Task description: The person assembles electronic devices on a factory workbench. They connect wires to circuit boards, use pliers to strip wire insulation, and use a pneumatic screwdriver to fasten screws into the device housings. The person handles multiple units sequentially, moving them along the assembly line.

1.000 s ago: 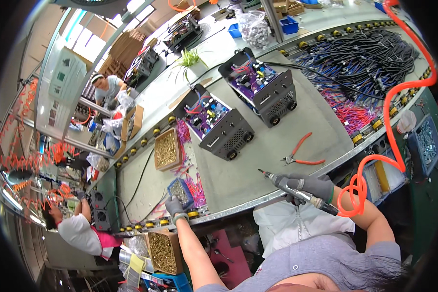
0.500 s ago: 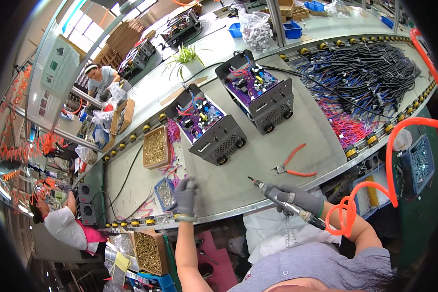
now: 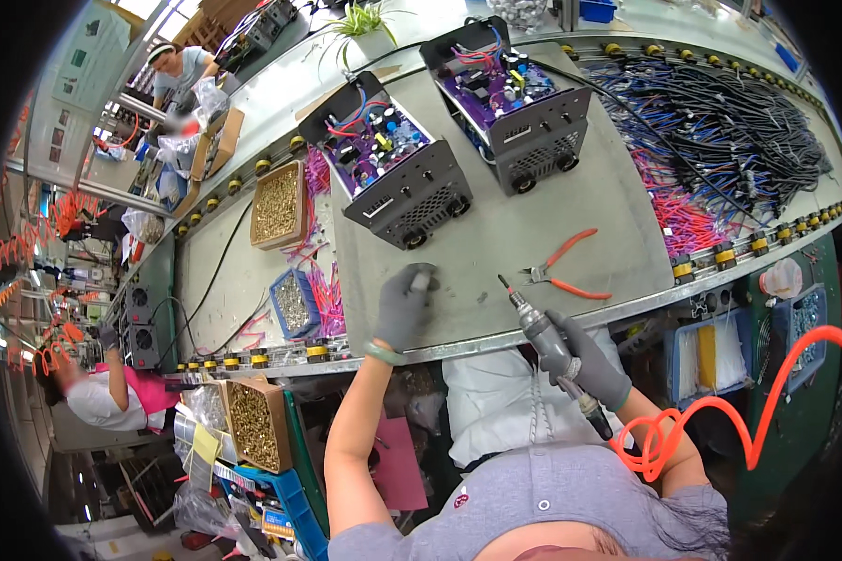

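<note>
My right hand (image 3: 591, 366), in a grey glove, is wrapped round an air screwdriver (image 3: 544, 334) with an orange coiled hose. Its bit points up and left over the front of the grey mat. My left hand (image 3: 405, 304), also gloved, is closed above the mat, fingers curled together; what they hold, if anything, is too small to make out. Beyond the hands stand two black metal housings, the left one (image 3: 412, 201) and the right one (image 3: 538, 140), each with a purple circuit board inside. Orange-handled cutting pliers (image 3: 571, 266) lie right of the screwdriver bit.
A brown box of brass-coloured screws (image 3: 279, 208) and a blue tray of small silver parts (image 3: 294, 304) stand on the left. Bundled black cables (image 3: 739, 140) fill the right. Below the bench edge sits another box of brass parts (image 3: 257, 425). Other people work at far left.
My left hand has moved right, from beside the blue tray to over the mat, fingers curled. The screwdriver is tilted more steeply in my right hand. The whole view has shifted.
</note>
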### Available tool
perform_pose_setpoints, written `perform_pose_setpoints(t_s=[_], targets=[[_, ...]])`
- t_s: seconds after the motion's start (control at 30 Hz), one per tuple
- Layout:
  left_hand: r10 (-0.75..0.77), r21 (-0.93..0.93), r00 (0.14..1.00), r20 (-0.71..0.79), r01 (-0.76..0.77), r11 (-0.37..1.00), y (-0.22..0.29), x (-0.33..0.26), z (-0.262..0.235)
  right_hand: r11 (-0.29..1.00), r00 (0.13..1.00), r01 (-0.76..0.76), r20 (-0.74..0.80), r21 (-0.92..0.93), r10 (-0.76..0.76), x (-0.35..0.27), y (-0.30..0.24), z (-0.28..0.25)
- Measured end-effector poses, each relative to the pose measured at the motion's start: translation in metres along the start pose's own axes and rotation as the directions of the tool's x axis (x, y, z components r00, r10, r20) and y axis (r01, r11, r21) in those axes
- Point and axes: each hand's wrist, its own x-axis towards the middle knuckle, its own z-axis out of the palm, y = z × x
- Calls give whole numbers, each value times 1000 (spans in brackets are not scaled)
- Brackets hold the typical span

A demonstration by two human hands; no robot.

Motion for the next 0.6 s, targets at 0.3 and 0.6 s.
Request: perform_pose_setpoints(t_s=[0.3,0.6], targets=[[-226,-423,974,-16,198,884,3,-20,-25,850,987,150,121,-505,-102,13,-11,-7],[25,-744,985,169,111,659,9,-45,-11,965,934,74,357,-251,21,14,-69,27]])
